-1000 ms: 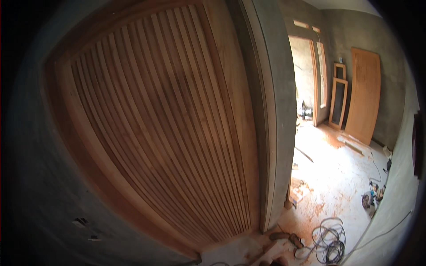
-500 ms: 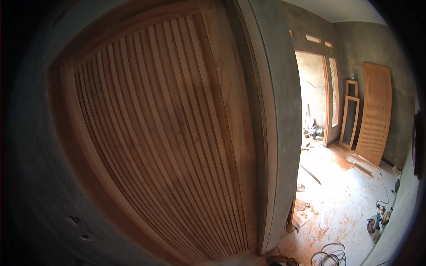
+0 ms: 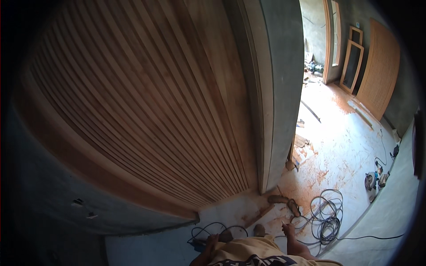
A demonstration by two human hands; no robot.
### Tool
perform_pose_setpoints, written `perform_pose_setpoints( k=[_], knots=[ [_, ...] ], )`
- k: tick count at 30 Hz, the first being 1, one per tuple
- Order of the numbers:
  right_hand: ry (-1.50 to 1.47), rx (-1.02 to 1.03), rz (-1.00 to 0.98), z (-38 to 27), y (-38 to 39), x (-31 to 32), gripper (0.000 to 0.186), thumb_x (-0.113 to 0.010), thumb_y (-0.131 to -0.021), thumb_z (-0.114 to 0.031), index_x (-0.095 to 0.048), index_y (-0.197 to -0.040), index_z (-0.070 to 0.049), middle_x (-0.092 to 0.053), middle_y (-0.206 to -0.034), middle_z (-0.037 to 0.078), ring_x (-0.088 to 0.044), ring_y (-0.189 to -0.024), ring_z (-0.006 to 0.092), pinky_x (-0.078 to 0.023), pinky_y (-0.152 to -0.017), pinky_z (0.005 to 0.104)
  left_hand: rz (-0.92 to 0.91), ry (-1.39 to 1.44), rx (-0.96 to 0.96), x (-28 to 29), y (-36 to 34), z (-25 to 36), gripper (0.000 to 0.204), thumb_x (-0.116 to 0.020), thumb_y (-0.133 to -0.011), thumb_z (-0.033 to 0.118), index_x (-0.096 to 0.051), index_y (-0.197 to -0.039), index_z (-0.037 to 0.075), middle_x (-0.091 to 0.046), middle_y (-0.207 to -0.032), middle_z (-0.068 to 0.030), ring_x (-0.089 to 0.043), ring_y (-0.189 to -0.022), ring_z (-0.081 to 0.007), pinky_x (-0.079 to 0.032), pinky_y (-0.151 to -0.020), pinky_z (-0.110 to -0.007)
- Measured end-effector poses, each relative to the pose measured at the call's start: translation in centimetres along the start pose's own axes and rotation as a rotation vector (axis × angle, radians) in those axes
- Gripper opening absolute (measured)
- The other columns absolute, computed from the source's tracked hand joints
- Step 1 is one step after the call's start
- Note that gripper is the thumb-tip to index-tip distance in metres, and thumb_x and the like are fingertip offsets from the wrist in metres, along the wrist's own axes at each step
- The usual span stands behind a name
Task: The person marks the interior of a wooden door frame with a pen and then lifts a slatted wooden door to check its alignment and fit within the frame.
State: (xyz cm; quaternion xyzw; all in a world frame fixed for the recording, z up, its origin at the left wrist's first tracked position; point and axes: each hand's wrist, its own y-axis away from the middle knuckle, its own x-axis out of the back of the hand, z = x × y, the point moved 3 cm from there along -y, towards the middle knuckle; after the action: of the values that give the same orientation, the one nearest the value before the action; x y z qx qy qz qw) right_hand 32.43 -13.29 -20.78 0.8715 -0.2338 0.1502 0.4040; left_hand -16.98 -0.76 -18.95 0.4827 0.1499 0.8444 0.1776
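1. The left hand (image 3: pixel 212 241) shows at the bottom edge, about 6 o'clock, hanging low by the person's yellow shirt (image 3: pixel 248 252). It seems to touch or hold a dark tool (image 3: pixel 199 243) with a black cable, but the grip is too small and shadowed to tell how far the fingers close.
2. The right hand (image 3: pixel 289 230) hangs just right of the shirt, fingers loosely curled and pointing down; it has hold of nothing that can be seen.
3. A coil of black cable (image 3: pixel 326 215) lies on the dusty floor (image 3: pixel 346 150) near the right hand, at about 5 o'clock.
4. A pair of sandals (image 3: pixel 286 203) lies just above the right hand, near the foot of the grey wall edge (image 3: pixel 284 88).
5. A large slatted wooden door (image 3: pixel 133 97) fills the left and centre, from 9 to 12 o'clock, standing against the wall.
6. At 2 o'clock a second slatted door (image 3: pixel 377 66) and empty wooden frames (image 3: pixel 353 57) lean against the far wall.
7. A small power tool (image 3: pixel 372 179) sits on the floor at 4 o'clock.
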Motion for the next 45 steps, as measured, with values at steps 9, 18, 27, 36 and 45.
perform_pose_setpoints(
  k=[9, 18, 27, 36, 45],
  knots=[
    [0.050, -0.039, -0.099, 1.4, 6.0, -1.0, 0.036, -0.061, -0.083, -0.033, -0.069, -0.071, 0.000, -0.061, -0.056, 0.010, -0.054, -0.041, 0.0188, -0.043, -0.040, 0.0341, -0.077, -0.058, 0.008, -1.0, 2.2, -0.3, 0.053, -0.041, -0.095, 0.050, -0.065, -0.100, 0.003, -0.065, -0.099, -0.0248, -0.060, -0.098, -0.0460, -0.047, -0.084, -0.054],
    [0.138, 0.046, 0.035, 1.2, 0.3, 2.6, 0.044, -0.059, -0.087, -0.044, -0.070, -0.083, -0.001, -0.063, -0.059, 0.010, -0.059, -0.047, 0.0204, -0.046, -0.042, 0.0359, -0.057, 0.102, 0.085, 0.4, 1.9, 1.8, 0.051, -0.045, -0.093, 0.052, -0.061, -0.097, 0.004, -0.064, -0.087, -0.0245, -0.061, -0.088, -0.0456, -0.047, -0.074, -0.052],
    [0.034, 0.058, 0.129, 1.1, 1.9, -0.1, 0.035, -0.060, -0.088, -0.035, -0.072, -0.089, -0.002, -0.062, -0.061, 0.007, -0.055, -0.046, 0.0141, -0.042, -0.042, 0.0313, -0.073, 0.247, 0.125, 2.0, 3.9, 2.8, 0.062, -0.063, -0.083, 0.056, -0.065, -0.113, 0.002, -0.069, -0.101, -0.0190, -0.065, -0.100, -0.0349, -0.050, -0.086, -0.042],
    [0.148, -0.093, 0.166, 10.9, 9.2, -13.8, 0.039, -0.062, -0.087, -0.037, -0.071, -0.092, 0.001, -0.067, -0.074, 0.018, -0.066, -0.070, 0.0322, -0.051, -0.066, 0.0423, -0.563, -0.245, -0.180, -1.1, 2.5, 1.9, 0.083, -0.068, -0.079, 0.057, -0.044, -0.139, 0.004, -0.050, -0.134, -0.0230, -0.047, -0.127, -0.0363, -0.041, -0.103, -0.045],
    [0.400, -0.376, -0.037, 17.3, 8.8, -25.4, 0.058, -0.075, -0.072, -0.052, -0.068, -0.096, 0.000, -0.069, -0.089, 0.021, -0.067, -0.084, 0.0386, -0.052, -0.074, 0.0469, -0.477, -0.142, -0.533, -11.8, -16.5, 2.2, 0.064, -0.062, -0.091, 0.030, -0.039, -0.140, -0.003, -0.045, -0.138, -0.0270, -0.041, -0.131, -0.0394, -0.036, -0.107, -0.045]
  ],
)
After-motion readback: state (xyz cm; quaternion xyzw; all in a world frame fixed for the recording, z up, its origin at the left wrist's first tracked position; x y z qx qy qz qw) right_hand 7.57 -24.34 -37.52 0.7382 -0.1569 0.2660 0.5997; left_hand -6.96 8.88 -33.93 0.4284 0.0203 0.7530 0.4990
